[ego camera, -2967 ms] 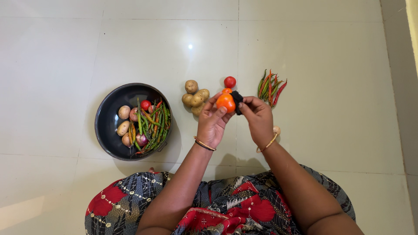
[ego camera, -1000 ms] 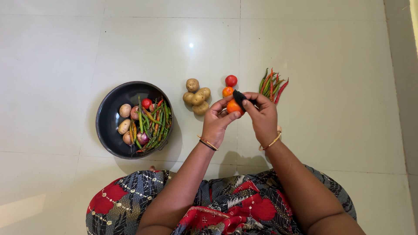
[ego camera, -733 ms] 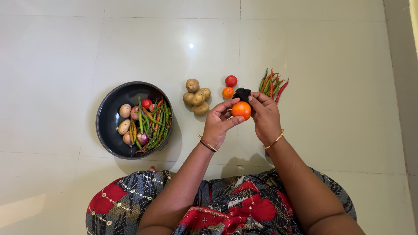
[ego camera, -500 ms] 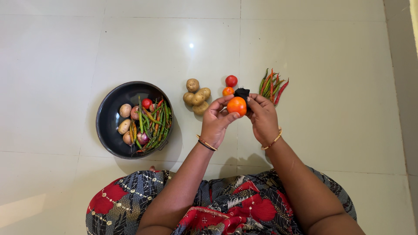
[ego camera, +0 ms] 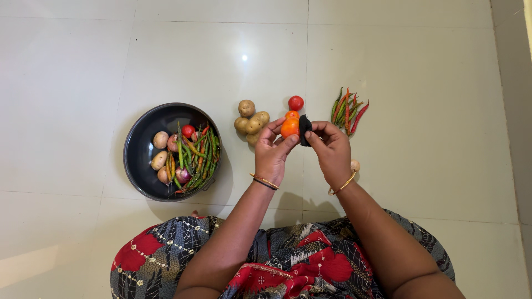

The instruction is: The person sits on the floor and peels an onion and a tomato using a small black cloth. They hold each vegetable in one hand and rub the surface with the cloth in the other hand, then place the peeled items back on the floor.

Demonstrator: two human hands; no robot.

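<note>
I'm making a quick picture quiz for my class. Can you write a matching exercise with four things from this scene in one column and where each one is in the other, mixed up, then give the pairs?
Things:
1. orange tomato
2. black cloth
3. potatoes
4. loose chillies

Places:
A. piled on the floor left of the hands
B. in the left hand
C. on the floor, farthest right
D. in the right hand

Pairs: 1-B, 2-D, 3-A, 4-C
</note>
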